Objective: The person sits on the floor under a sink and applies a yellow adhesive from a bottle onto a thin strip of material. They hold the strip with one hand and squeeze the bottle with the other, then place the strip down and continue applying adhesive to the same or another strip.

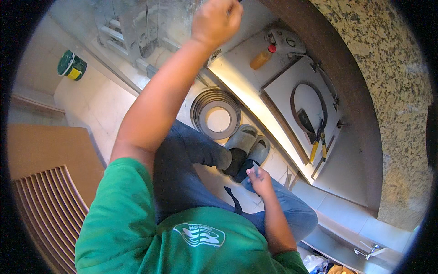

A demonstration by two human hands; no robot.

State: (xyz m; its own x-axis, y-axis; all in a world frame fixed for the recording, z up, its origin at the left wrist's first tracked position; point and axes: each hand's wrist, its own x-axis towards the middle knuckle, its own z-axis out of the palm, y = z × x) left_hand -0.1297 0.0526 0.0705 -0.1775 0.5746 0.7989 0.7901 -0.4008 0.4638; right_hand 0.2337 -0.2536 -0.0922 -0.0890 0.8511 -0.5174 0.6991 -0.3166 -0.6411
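Observation:
My left hand (pixel 216 23) is raised at the top of the view, next to the cabinet's edge. Its fingers are curled closed, and a small dark bit shows beside them at the picture's edge; what it is stays unclear. Low over my right leg, my right hand (pixel 260 181) pinches a small grey pointed blade (pixel 255 168). A coil of brown edging strip (pixel 199 114) lies on the floor, touching or close to my grey sandals (pixel 243 138). A dark strip offcut (pixel 234 199) hangs between my legs.
Inside the open white cabinet (pixel 246 84) are a bottle of amber liquid (pixel 263 57), a strip loop (pixel 294 109) and yellow-handled pliers (pixel 315 151). A speckled stone countertop (pixel 388 68) curves above. Left are a stepladder (pixel 114 36), a green bucket (pixel 74 67) and a slatted brown panel (pixel 50 196).

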